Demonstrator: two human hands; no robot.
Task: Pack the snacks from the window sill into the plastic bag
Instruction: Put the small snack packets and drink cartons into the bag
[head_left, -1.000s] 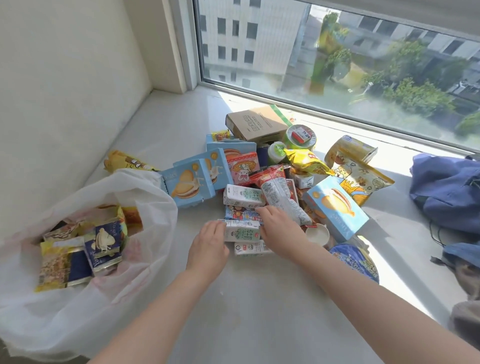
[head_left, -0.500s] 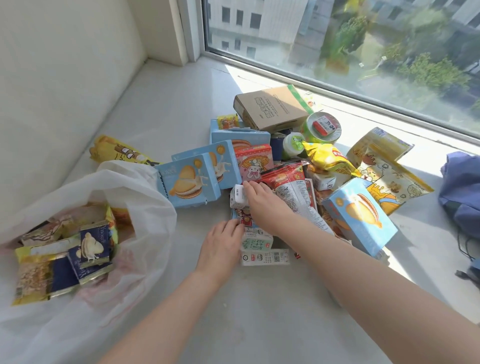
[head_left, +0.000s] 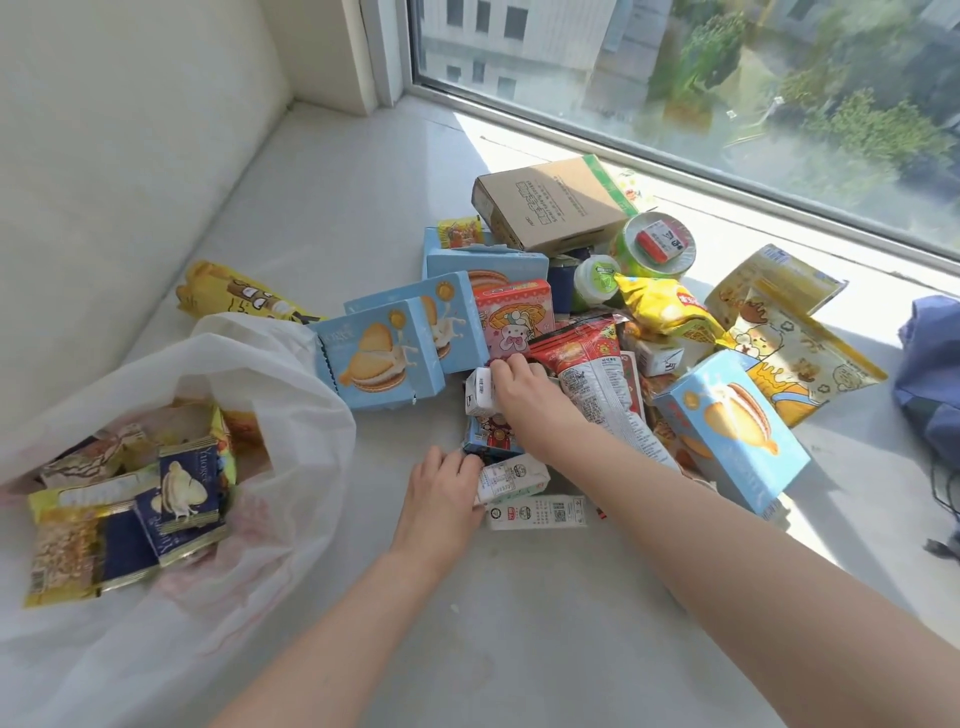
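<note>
- Keeps right hand (head_left: 524, 397) curled over small white carton (head_left: 479, 397) in the snack pile (head_left: 587, 358).
- Curls left hand (head_left: 441, 486) round second carton (head_left: 511, 477); fingers flatter before.
- Leaves plastic bag (head_left: 270, 374) open, left of pile on window sill (head_left: 363, 218).

Colourful snacks (head_left: 597, 358) heaped on the sill (head_left: 337, 218); white plastic bag (head_left: 270, 374) lies open left, seemingly part-filled.

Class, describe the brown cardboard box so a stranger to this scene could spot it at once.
Find the big window. Just below it, at the snack heap's far edge, lies the brown cardboard box beside a green cup. It alone is plain brown with black print; its neighbours are brightly coloured.
</note>
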